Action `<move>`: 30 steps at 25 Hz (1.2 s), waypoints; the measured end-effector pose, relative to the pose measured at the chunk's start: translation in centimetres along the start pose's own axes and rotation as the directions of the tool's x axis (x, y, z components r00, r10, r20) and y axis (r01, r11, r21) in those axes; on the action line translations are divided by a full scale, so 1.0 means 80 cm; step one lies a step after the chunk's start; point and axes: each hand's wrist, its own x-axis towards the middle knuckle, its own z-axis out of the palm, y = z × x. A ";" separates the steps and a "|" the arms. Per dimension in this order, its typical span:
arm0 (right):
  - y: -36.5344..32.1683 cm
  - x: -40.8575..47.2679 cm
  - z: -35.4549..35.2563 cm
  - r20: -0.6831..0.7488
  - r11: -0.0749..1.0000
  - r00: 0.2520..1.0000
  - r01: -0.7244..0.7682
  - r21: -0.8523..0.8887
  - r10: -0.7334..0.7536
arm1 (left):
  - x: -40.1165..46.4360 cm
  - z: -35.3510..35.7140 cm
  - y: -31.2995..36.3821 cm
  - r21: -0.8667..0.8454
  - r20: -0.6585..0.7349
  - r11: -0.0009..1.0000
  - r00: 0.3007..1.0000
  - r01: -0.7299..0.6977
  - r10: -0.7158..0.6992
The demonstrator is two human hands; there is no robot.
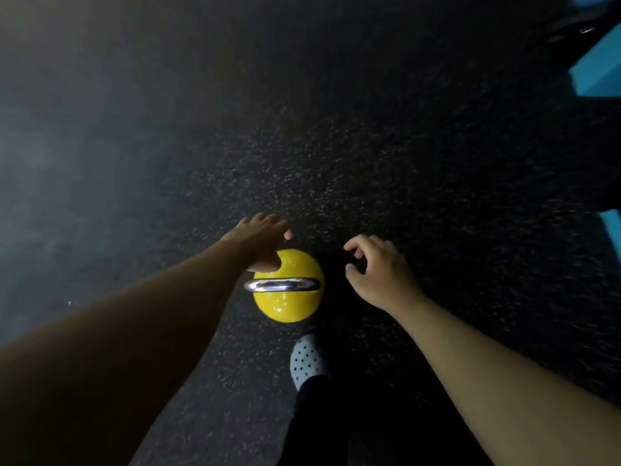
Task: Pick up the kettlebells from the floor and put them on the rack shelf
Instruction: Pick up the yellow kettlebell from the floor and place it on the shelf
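A yellow kettlebell (289, 302) with a shiny chrome handle (281, 284) stands on the dark speckled floor, seen from straight above. My left hand (260, 240) hovers over its far left side with fingers spread, holding nothing. My right hand (378, 270) hangs to the right of the kettlebell, fingers loosely curled and apart, empty. Neither hand touches the handle. The rack shelf is not in view.
My foot in a white perforated shoe (307, 359) stands just behind the kettlebell. Blue objects (594, 74) sit at the right edge, with another blue piece (613, 227) lower down. Dark rubber floor (336, 146) stretches ahead.
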 end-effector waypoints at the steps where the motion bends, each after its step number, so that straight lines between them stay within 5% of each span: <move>1: -0.004 0.009 0.030 0.047 1.000 0.999 0.009 -0.016 -0.008 | 0.002 0.019 -0.022 -0.008 0.028 1.000 0.999 0.017 -0.017; 6: 0.007 0.049 0.151 0.277 0.989 0.960 0.010 -0.148 0.032 | 0.026 0.134 -0.085 -0.072 0.212 0.995 0.976 0.070 -0.053; 10: 0.017 0.066 0.199 0.336 0.966 0.940 0.022 -0.256 0.067 | 0.050 0.187 -0.095 -0.136 0.223 0.990 0.975 0.036 -0.005; 16: 0.022 0.093 0.192 0.551 0.995 0.830 -0.049 -0.087 0.089 | 0.053 0.187 -0.074 -0.221 0.207 0.975 0.978 0.028 0.019; 20: 0.044 0.059 0.117 0.511 0.980 0.840 -0.197 -0.022 0.180 | 0.057 0.128 -0.006 -0.194 0.223 0.979 0.969 -0.062 0.106; 24: 0.092 -0.004 0.034 0.325 0.930 0.888 -0.362 0.059 0.325 | 0.077 0.064 0.099 -0.064 0.237 0.964 0.935 -0.256 0.264; 30: 0.201 -0.100 -0.144 0.088 0.821 0.846 -0.533 0.206 0.527 | 0.117 -0.043 0.335 0.109 0.240 0.856 0.849 -0.505 0.471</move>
